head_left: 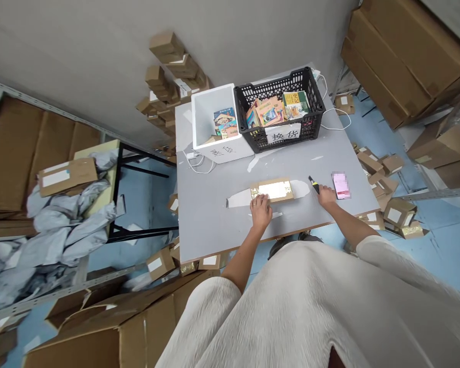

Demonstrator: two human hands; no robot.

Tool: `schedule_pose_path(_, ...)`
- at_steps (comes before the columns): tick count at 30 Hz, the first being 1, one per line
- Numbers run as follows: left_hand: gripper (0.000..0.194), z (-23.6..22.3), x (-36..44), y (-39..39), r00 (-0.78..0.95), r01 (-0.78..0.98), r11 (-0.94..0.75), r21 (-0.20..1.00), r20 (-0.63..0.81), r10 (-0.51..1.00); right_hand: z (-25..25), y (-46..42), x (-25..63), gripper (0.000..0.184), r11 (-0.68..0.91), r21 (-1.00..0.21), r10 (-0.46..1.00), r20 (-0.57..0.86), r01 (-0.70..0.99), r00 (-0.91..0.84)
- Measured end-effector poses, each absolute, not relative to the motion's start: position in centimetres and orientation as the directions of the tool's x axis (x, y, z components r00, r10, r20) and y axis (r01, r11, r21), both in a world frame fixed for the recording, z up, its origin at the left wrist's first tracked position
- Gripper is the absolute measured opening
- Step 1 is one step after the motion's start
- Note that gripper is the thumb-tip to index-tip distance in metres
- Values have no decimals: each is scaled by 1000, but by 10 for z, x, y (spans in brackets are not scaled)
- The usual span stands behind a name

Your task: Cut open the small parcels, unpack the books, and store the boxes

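Observation:
A small cardboard box [278,190] with a white label and shiny tape lies flat near the middle of the grey table [210,230]. My left hand [260,208] grips its near left edge, fingers bent over the top. To the right of the box, my right hand [326,195] is closed around a black and yellow box cutter [313,184], whose front end points up and left, apart from the box. Just beyond that hand lies a phone [341,185] with a pink screen.
At the table's back stand a white foam box [224,152] and a black plastic crate [255,142], both holding books. A white cable [201,168] lies by the foam box. Parcels [400,212] cover parts of the floor; grey mailing bags [57,235] are heaped at left.

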State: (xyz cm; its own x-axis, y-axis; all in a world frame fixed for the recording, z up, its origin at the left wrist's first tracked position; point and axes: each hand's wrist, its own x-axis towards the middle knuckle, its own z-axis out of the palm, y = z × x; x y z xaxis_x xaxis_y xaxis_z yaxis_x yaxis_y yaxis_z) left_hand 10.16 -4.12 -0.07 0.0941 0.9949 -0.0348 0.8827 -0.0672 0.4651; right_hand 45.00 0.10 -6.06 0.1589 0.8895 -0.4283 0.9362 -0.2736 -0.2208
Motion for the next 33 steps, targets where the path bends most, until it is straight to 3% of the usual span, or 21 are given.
schedule_pose_path(4, 60, -2, 99, -43, 125, 919, -91, 384, -64, 990, -49, 10, 452, 41, -431, -286, 837, -481, 856, 261)
schedule_pose_path(8, 60, -4, 98, -43, 151, 923, -121, 364, -56, 987, -25, 31, 446, 33, -563, -532, 819, -463, 633, 339)
schedule_pose_path(13, 58, -4, 93, -43, 196, 907, -159, 390, -56, 979, 16, 62, 408, 34, -448, -820, 894, -418, 357, 161)
schedule_pose_path(16, 58, -2, 87, -42, 233, 893, -196, 404, -45, 971, 41, 70, 376, 35, -259, -863, 947, -314, 433, -60)
schedule_pose_path(20, 54, 0, 78, -42, 276, 874, -246, 419, -10, 961, 67, 67, 338, 33, 161, -727, 904, -162, 668, -395)
schedule_pose_path(23, 56, -1, 72, -44, 267, 876, -247, 414, 8, 964, 81, 63, 314, 35, 367, -514, 811, -231, 775, -537)
schedule_pose_path(27, 63, -6, 69, -50, 278, 872, -251, 419, -3, 961, 93, 61, 291, 40, 472, -302, 764, -328, 828, -555)
schedule_pose_path(33, 68, -12, 66, -51, 302, 844, -274, 461, 12, 953, 101, 60, 277, 41, 499, -175, 767, -367, 849, -527)
